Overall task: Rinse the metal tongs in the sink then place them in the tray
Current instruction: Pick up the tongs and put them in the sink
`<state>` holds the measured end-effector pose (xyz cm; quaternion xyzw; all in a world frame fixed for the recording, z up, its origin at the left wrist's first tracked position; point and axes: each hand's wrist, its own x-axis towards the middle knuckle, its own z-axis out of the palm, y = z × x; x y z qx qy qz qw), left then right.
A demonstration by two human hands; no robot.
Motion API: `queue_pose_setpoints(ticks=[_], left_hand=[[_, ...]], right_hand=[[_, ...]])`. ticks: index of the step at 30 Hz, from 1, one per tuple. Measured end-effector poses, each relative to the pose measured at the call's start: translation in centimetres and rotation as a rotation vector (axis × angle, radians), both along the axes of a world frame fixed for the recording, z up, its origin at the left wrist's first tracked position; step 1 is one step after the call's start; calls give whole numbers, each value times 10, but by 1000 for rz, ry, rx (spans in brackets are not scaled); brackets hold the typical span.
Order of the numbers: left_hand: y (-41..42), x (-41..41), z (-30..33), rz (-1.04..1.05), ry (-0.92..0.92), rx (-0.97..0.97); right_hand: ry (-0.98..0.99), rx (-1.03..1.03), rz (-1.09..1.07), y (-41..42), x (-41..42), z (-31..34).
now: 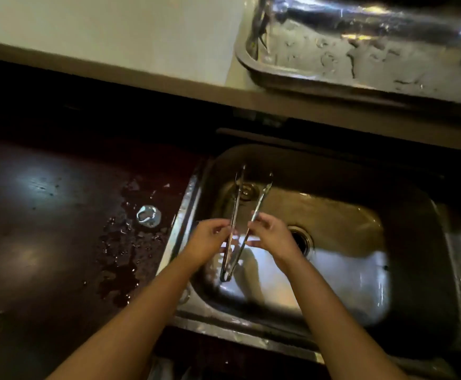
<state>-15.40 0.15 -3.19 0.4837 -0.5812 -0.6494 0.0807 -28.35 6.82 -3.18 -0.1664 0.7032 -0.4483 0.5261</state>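
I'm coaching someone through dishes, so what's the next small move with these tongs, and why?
Probably lift the tongs out of the sink toward the tray on the ledge behind it. Both the left hand and right hand already grip an arm each, and no running water is visible.

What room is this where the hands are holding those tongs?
Most likely a kitchen. There is a steel sink set into a dark wet countertop, a wet metal tray on the ledge behind it, and both hands hold metal tongs over the basin.
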Motion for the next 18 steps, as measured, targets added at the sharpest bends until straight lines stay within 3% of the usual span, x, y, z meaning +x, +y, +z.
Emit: queue_pose_setpoints(ticks=[4,11,18], left_hand=[[3,-23,-40,-34,-72,46],[13,-56,-106,-123,-291,-59],[25,-71,-141,-126,-428,-189]], right_hand=[[60,85,-74,9,-19,-37],[117,273,-169,23,-32,-106],[103,312,-131,21,-44,-138]])
